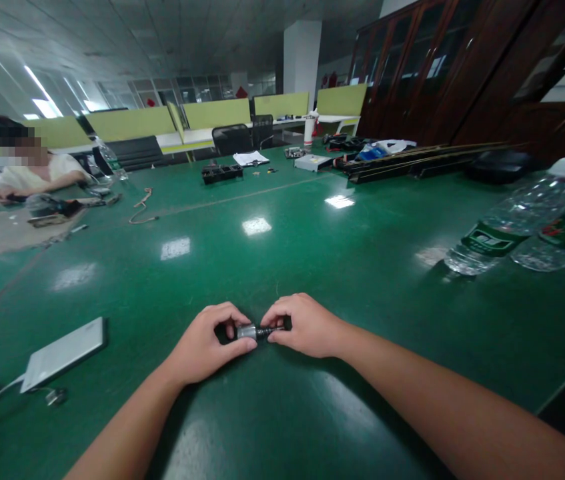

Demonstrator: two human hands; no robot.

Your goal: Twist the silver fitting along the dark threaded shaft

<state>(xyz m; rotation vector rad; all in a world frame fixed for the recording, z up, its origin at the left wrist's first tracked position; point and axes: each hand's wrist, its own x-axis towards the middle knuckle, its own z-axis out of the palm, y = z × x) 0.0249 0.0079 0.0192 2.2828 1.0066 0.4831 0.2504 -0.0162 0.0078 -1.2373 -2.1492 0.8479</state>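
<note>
Low over the green table, a small silvery metal cylinder with a dark ribbed shaft [247, 331] lies level between my two hands. My left hand [207, 343] pinches the cylinder end, thumb on the near side and fingers behind it. On the right, my right hand [307, 327] closes thumb and fingers around the ribbed shaft, whose far tip is partly covered by them. What exactly this part is cannot be made out.
A white slab-like device [65, 353] with a cable lies at the left, beside a small metal piece [56, 397]. Plastic bottles [505, 227] stand at the right. A black tray [222, 173] and long dark rails [412, 163] lie farther back. Another person [37, 167] sits at the far left.
</note>
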